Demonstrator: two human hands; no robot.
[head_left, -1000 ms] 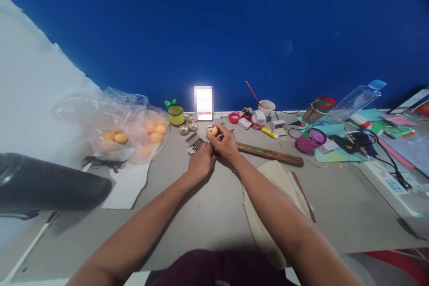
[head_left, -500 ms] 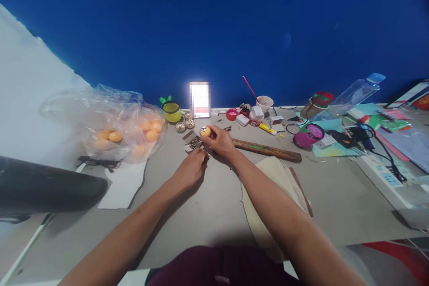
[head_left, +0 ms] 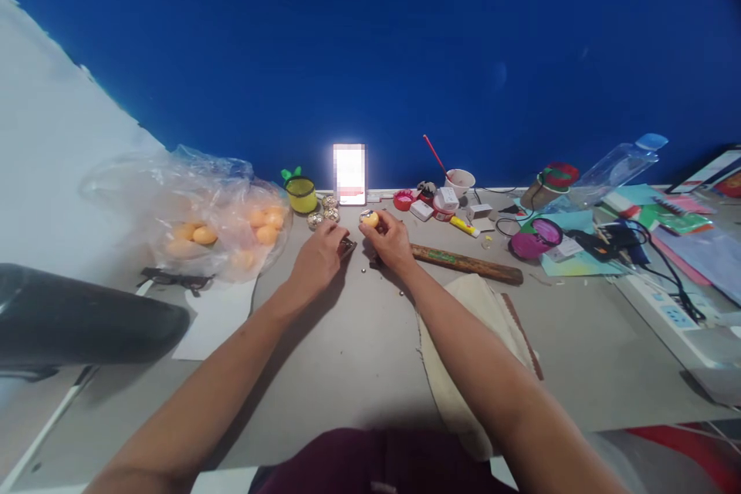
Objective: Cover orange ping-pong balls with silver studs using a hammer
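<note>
1. Movement shows in our left hand (head_left: 318, 258): compared with half a second ago, we have it farther out and to the left, covering most of the small open box (head_left: 348, 245) on the near side of the lit phone (head_left: 350, 174).

2. We see its fingers curled downward at the box; whether they pinch anything, we cannot tell.

3. Our right hand (head_left: 395, 241) keeps the orange ball (head_left: 370, 219) pinched between thumb and fingers, just on the phone's near side and slightly to its right.

4. With our hands now apart, we judge that work on the ball is paused while the left hand attends to the box. A small metal bead (head_left: 363, 271), nearer us than the phone, now lies clear of that hand.

5. We see the ball's dark-and-silver patch facing up and leftward, with bare orange to the right. It looks round, so we can make out no long axis.

6. Beyond our right hand we see a wooden handle (head_left: 468, 262), whose long axis runs rightward from the phone's near side and slightly toward us.

7. Silvery balls (head_left: 315, 221) sit to the phone's left on the worktop (head_left: 324, 386).
</note>
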